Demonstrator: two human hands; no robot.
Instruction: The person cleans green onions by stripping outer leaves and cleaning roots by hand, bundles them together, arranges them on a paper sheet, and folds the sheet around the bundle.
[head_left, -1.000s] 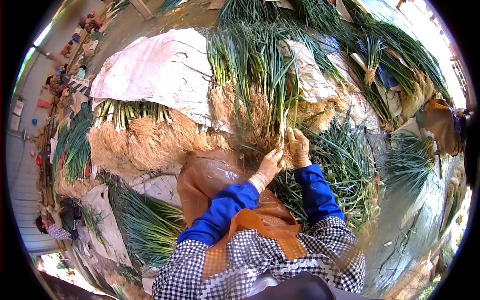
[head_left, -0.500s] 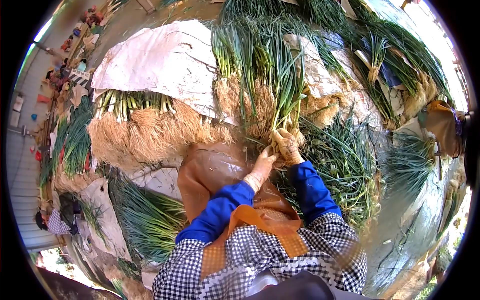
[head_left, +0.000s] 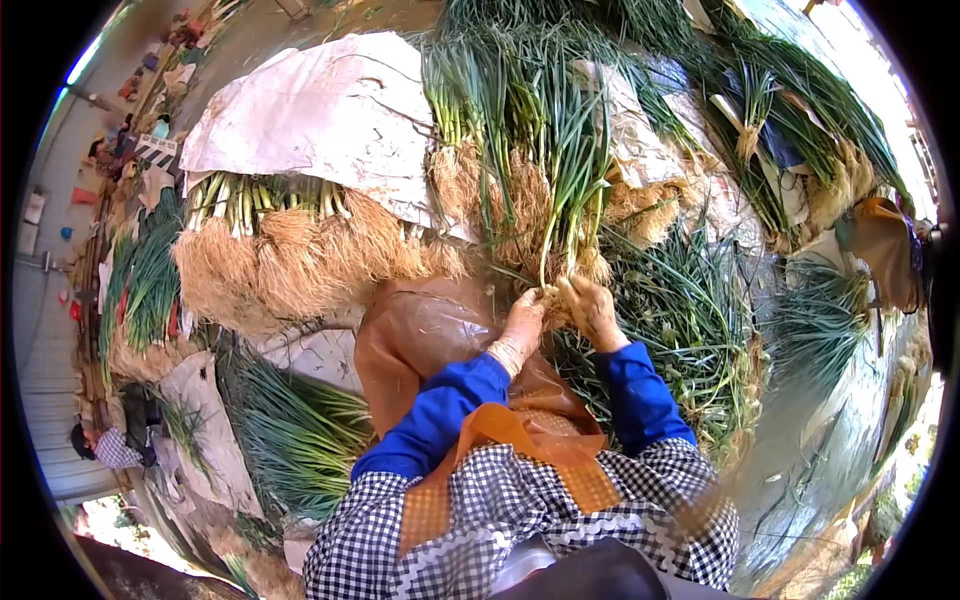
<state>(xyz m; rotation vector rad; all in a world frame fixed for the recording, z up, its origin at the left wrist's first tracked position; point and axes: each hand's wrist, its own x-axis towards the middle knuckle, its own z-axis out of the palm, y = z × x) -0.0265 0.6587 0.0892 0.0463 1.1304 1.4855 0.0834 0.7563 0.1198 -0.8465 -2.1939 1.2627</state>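
Note:
Green onions with long leaves (head_left: 575,150) lie above my hands, their rooty ends toward me. At the lower end of one stalk, my left hand (head_left: 526,318) is closed with its fingertips on the base. My right hand (head_left: 590,308) is pinched close beside it, by the same root end; what exactly it grips is too small to make out. Left of the stalks, more onions with thick tan roots (head_left: 290,260) stick out from under a white sheet (head_left: 310,115).
Loose green leaves (head_left: 690,340) are heaped to the right of my hands. An orange-brown apron (head_left: 420,330) covers my lap. More onion bundles (head_left: 300,430) lie at lower left. A person (head_left: 115,447) is at the far left, and a brown-clad figure (head_left: 880,250) at the right edge.
Both hands have come down a little and closer together at the root end. Over the last half second, my right hand has shifted slightly right and down.

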